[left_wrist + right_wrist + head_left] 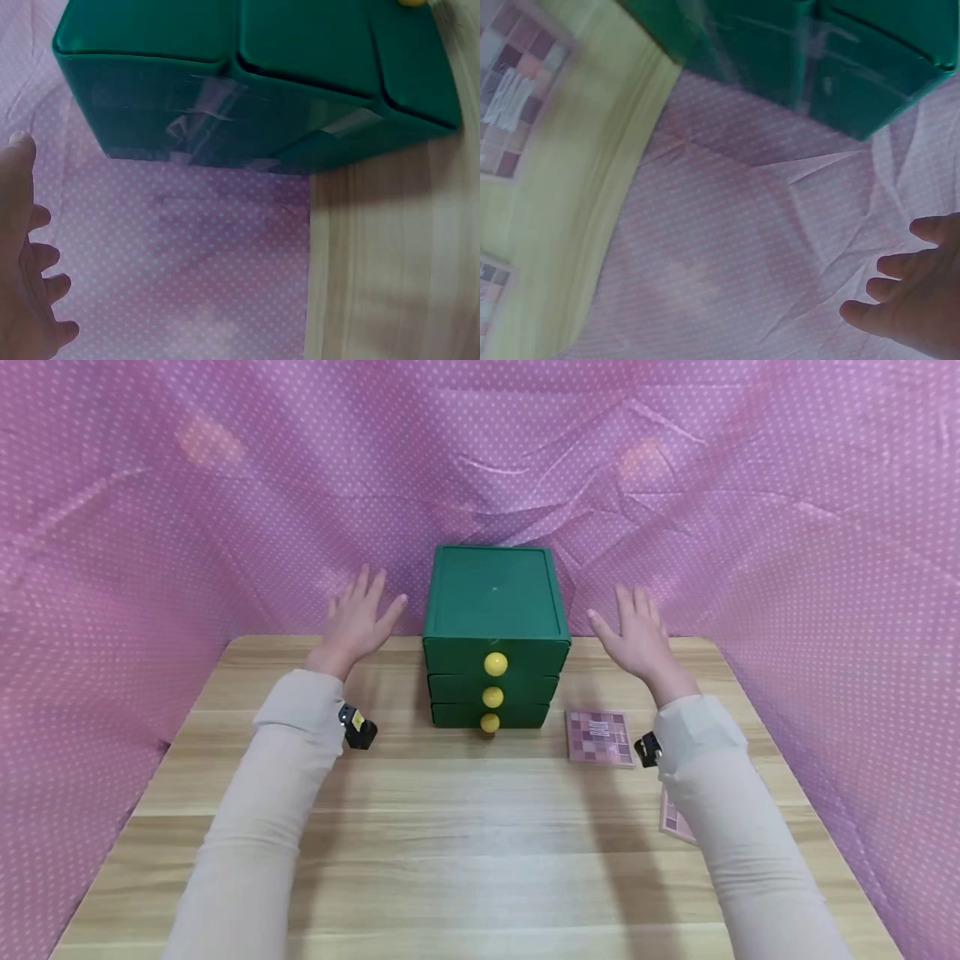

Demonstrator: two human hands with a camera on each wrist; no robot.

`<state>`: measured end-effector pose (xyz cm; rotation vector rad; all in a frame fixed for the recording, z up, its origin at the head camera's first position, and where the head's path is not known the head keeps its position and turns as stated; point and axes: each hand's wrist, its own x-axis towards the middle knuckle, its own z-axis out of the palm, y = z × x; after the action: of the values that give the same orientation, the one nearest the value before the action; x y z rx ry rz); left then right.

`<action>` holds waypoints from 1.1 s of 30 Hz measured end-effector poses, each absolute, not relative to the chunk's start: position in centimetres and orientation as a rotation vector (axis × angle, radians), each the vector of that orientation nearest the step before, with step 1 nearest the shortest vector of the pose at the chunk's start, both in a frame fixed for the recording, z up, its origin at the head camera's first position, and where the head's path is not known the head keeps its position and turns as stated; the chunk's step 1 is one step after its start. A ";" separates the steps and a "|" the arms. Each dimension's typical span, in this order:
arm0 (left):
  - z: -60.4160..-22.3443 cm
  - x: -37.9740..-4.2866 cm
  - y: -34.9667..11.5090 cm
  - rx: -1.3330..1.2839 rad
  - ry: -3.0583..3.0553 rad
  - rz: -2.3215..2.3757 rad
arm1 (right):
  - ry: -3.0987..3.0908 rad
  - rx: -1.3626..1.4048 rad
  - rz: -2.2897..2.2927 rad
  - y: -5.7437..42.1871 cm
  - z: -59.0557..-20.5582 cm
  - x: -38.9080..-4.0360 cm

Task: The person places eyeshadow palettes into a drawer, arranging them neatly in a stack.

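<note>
A green three-drawer box [497,593] with round yellow knobs [496,664] stands at the table's back, all its drawers closed. To its left my left hand [354,625] is raised with fingers spread, holding nothing. On the other side my right hand [639,639] is held up the same way, also with nothing in it. In the left wrist view the box's side [210,112] is near the spread fingers but apart from them. A pink palette with a grid of coloured squares [599,738] lies right of the box, nearest my right hand.
A second checkered palette [677,818] lies nearer the front, partly hidden under my right sleeve [742,827]. The wooden table [480,860] is bordered at the back and sides by a pink dotted cloth [300,468]. Small black cameras sit at both wrists.
</note>
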<state>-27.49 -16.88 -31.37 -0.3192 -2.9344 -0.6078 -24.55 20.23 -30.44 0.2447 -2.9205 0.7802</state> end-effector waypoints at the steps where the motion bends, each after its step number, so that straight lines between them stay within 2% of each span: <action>1: -31.2 -27.6 -16.8 -0.327 -2.923 -0.627 | -2.907 0.248 0.786 20.0 -30.2 -24.5; 9: -30.5 -28.1 -15.3 -0.366 -2.838 -0.741 | -2.782 0.301 0.862 18.3 -28.7 -23.8; 18: -30.5 -28.3 -13.8 -0.379 -2.761 -0.947 | -2.613 0.380 0.944 16.1 -28.9 -22.3; 24: -31.1 -28.5 -13.1 -0.318 -2.699 -1.210 | -2.345 0.445 1.058 14.6 -30.1 -20.7; 33: -32.2 -28.0 -12.4 -0.200 -2.478 -1.862 | -2.001 0.629 1.195 12.2 -33.0 -18.8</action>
<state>-27.97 -12.36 -32.18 -0.2002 -2.4777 -1.8616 -18.81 12.17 -33.02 0.6287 -2.0013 1.1953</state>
